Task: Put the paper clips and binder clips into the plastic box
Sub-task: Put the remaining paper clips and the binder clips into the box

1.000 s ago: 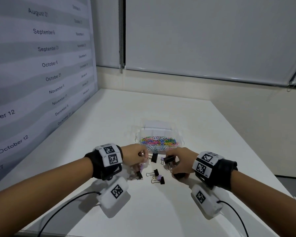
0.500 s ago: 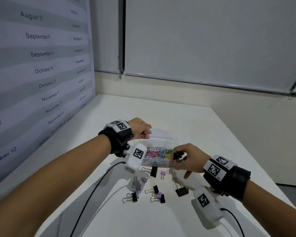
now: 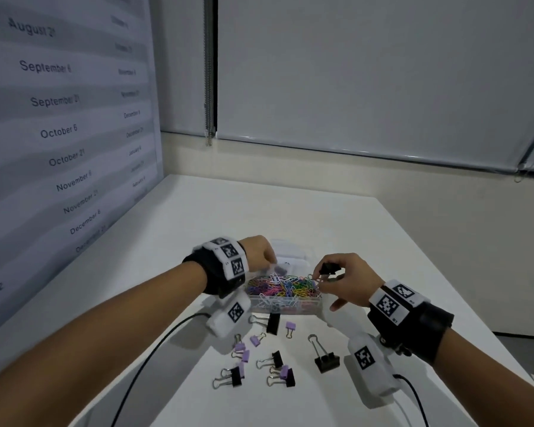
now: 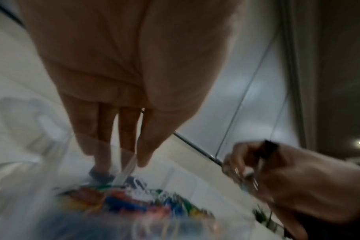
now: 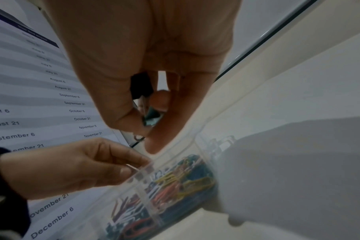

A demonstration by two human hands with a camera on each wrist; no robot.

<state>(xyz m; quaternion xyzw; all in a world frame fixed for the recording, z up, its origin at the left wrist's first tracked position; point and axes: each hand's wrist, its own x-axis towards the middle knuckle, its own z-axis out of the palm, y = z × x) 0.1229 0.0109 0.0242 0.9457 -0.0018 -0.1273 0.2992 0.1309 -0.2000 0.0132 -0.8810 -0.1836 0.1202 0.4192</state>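
A clear plastic box holds a heap of coloured paper clips. My left hand reaches down into its rear left compartment; thumb and fingers seem to pinch a small purple binder clip by its wire. My right hand pinches a black binder clip just above the box's right edge. Several black and purple binder clips lie on the table in front of the box, among them a large black one and a purple one.
The box's clear lid lies open behind it. Wrist-camera cables trail over the near table. A wall chart of dates stands along the left edge. The white table's right edge runs close to my right arm.
Both hands rose from the clips on the table. The left carried a purple clip to the back of the box and lowered; the right brought a black clip over the box's right edge.
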